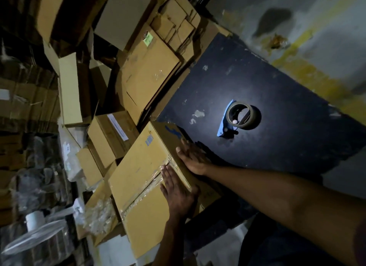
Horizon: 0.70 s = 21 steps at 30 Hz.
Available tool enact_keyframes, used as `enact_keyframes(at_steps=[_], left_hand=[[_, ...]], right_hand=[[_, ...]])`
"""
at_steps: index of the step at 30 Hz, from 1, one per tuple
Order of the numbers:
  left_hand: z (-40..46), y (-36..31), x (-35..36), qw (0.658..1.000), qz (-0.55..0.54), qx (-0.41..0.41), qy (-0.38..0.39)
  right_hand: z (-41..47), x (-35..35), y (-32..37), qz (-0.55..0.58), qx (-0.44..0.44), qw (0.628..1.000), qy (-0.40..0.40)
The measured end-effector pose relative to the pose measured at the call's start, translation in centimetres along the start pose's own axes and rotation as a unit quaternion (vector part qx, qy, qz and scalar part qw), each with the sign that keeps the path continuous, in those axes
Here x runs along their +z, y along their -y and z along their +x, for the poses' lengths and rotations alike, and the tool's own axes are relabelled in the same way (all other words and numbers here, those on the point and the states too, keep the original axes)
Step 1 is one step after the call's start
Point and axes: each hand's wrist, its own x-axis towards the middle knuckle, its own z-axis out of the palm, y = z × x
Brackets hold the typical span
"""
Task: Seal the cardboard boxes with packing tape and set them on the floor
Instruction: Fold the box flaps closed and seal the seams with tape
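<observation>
Right at the near-left edge of the dark table (267,99) sits a closed cardboard box (138,178), its broad top face turned to the camera and its flaps shut. A strip of clear packing tape (142,194) runs along the centre seam, wrinkled and shiny, reaching to the box's lower-left end. Blue print marks the upper part of the top face.

Both hands lie on this box with straight fingers, gripping nothing. The left hand (176,192) presses flat on the top face, its fingertips touching the taped seam. The right hand (191,157) lies flat against the side of the box that faces the table, fingers stretched along that face towards the blue-smeared far corner, its bare forearm crossing the table's near edge.

Well apart from the hands, on the tabletop, a blue tape dispenser (240,118) lies on its side with a brown roll mounted in it.

Beyond and to the left of the box, flattened cartons (150,71) and smaller boxes (112,135) are heaped, with crumpled clear plastic (97,216) at the lower left. Grey floor with a yellow stripe (309,68) shows past the table.
</observation>
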Motion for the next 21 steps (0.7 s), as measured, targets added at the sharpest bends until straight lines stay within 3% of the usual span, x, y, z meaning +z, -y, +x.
enact_keyframes(at_steps=[7,10,12,16,21], left_hand=[[-0.3,-0.4,-0.2,1.000,-0.006,0.006,0.000],[-0.2,-0.7,-0.1,1.000,-0.008,0.012,-0.026],[-0.2,-0.9,0.1,0.999,-0.007,0.008,-0.032],[-0.1,-0.7,-0.2,0.999,-0.010,0.011,-0.029],[-0.5,-0.5,-0.7,0.999,-0.012,0.024,-0.018]], right_hand=[[-0.8,0.2,-2.4,-0.085,0.037,0.995,-0.046],[-1.0,-0.1,-0.6,-0.050,0.020,0.999,-0.008],[-1.3,0.4,-0.3,-0.083,0.011,0.996,0.011],[-1.4,-0.4,-0.8,-0.123,0.014,0.992,-0.032],[-2.8,-0.9,1.3,-0.150,-0.074,0.980,-0.107]])
